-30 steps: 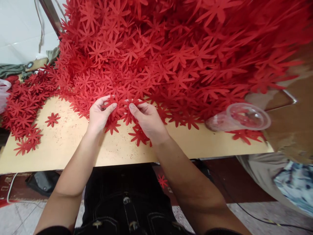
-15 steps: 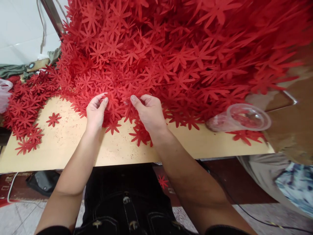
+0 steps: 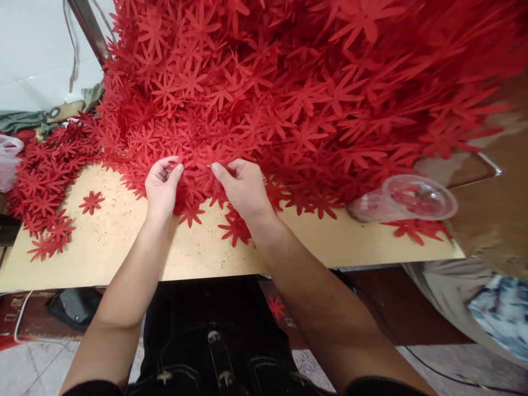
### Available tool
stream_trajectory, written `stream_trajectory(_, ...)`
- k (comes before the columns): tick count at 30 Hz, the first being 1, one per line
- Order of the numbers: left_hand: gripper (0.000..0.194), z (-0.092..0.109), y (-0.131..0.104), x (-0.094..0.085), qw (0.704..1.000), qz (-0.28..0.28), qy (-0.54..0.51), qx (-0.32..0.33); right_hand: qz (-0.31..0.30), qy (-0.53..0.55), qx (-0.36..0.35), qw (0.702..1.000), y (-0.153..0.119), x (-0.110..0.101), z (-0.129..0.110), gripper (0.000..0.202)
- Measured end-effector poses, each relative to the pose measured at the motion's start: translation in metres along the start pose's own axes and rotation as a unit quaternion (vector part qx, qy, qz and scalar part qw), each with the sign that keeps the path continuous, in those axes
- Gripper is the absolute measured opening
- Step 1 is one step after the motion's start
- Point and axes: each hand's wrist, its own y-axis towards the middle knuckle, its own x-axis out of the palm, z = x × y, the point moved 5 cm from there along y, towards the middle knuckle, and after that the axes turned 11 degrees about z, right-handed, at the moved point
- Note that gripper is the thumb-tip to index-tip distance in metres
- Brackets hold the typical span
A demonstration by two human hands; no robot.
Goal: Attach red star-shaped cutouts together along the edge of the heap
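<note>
A large heap of red star-shaped petal pieces [image 3: 305, 99] covers the back of the pale table [image 3: 198, 247]. At its front edge, my left hand [image 3: 163, 184] has thumb and forefinger pinched on a red piece that blends into the heap. To the right of it, my right hand [image 3: 241, 184] is also closed in a pinch, with something thin and red at the fingertips. The outline of what each hand holds is hard to separate from the pieces behind.
A clear plastic cup [image 3: 404, 201] lies on its side at the right, near brown cardboard [image 3: 495, 214]. A smaller red pile [image 3: 41, 176] is at the left, with a single red flower [image 3: 91, 202] beside it. A plastic bag [image 3: 8, 162] sits at the left edge.
My right hand has moved a little left, closer to my left hand. My left hand has stayed nearly in place, still pinched.
</note>
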Motion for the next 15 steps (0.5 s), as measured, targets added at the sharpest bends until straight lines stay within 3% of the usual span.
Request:
stream_trajectory(4,0.032,0.014,0.002,-0.008,0.985,0.040,0.097,0.135,0.008,0.035,-0.045,0.998,0.007,-0.004,0.005,0.004)
stream_trajectory(8,0.024,0.034,-0.011,-0.001,0.962,0.008,0.143,0.232,0.010,0.023,-0.076,0.997,0.007,-0.004,0.005,0.009)
stream_trajectory(12,0.022,0.039,-0.028,0.016,0.961,-0.082,0.126,0.232,-0.031,-0.005,-0.037,0.999,0.001,-0.001,0.002,0.031)
stream_trajectory(15,0.023,0.032,-0.032,0.024,0.973,-0.113,0.090,0.180,-0.049,-0.017,-0.042,0.998,-0.003,0.000,-0.003,0.043)
